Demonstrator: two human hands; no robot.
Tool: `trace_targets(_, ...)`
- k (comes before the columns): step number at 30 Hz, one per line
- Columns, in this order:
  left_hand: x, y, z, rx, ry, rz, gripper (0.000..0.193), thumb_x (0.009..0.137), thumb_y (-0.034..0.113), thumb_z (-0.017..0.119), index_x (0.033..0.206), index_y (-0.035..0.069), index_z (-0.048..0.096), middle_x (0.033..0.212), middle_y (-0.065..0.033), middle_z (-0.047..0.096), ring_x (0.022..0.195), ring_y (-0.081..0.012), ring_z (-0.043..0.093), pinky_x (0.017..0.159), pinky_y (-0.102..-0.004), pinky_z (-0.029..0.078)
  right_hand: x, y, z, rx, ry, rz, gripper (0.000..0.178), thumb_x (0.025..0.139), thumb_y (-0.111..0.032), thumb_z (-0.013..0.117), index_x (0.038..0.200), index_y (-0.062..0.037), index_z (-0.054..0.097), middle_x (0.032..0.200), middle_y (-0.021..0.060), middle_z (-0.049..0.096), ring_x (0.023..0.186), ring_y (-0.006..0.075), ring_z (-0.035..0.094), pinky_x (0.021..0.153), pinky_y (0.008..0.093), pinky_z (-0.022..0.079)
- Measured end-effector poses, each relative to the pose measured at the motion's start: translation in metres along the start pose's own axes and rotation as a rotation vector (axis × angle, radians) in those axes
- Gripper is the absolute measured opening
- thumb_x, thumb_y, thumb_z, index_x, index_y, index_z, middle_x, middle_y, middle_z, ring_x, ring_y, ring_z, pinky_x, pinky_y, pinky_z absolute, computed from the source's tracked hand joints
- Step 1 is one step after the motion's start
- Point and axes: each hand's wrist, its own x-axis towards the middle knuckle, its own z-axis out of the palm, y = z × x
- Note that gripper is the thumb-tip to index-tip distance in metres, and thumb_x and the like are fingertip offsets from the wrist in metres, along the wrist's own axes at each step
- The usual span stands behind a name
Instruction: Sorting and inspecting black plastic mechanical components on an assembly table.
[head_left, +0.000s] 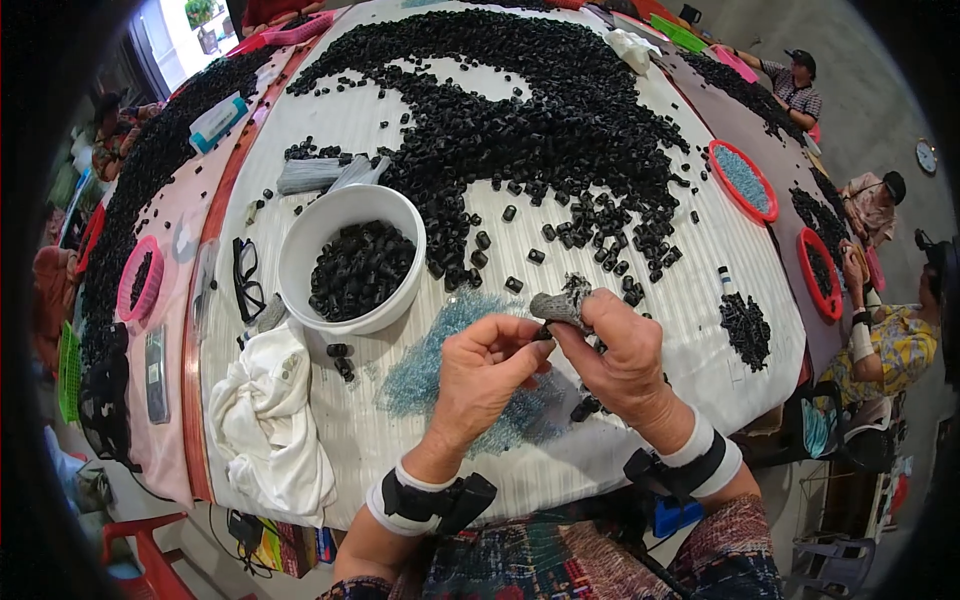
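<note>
Thumb and forefinger of my left hand (480, 375) pinch together at a small black cylindrical piece (543, 333), partly hidden by the fingertips. Closed around a grey bundle of thin strands (553, 308) is my right hand (625, 360), its thumb meeting the left fingertips at the black piece. Below both hands a loose heap of tiny pale blue pieces (425, 360) spreads on the white cloth. To the left stands a white bowl (410, 300) partly filled with black pieces (360, 265). Several loose black pieces lie around my hands.
A large mound of black pieces (530, 130) covers the table's far side. Grey strand bundles (310, 176), eyeglasses (246, 280) and a white cloth (265, 410) lie left. Red trays (768, 205) sit right, where other people (870, 345) work. A phone (156, 375) lies far left.
</note>
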Motion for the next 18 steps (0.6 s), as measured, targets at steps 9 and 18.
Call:
trace_targets(9,0.0003,-0.0001,-0.0008,0.066,0.027,-0.010,0.015,0.083,0.001,0.065,0.097,-0.002,0.062,0.083,-0.0078,0.067,0.073,-0.0131,0.067,0.056,-0.0221,0.054,-0.0020,-0.0035,0.0018,-0.027,-0.008,0.006,0.019,0.071,0.007,0.067,0.086,0.0005,0.057,0.073,0.0121,0.057,0.065,0.0268,0.059,0.056,0.0336,0.048)
trace_targets(18,-0.0003,-0.0024,0.0000,0.049,0.047,-0.025,0.017,0.085,0.009,0.067,0.097,-0.002,0.064,0.082,-0.0052,0.068,0.073,-0.0096,0.066,0.056,-0.0197,0.051,-0.0034,-0.0044,0.0054,-0.053,-0.014,0.024,0.016,0.070,0.007,0.065,0.082,0.0004,0.057,0.072,0.0125,0.057,0.067,0.0284,0.059,0.057,0.0348,0.048)
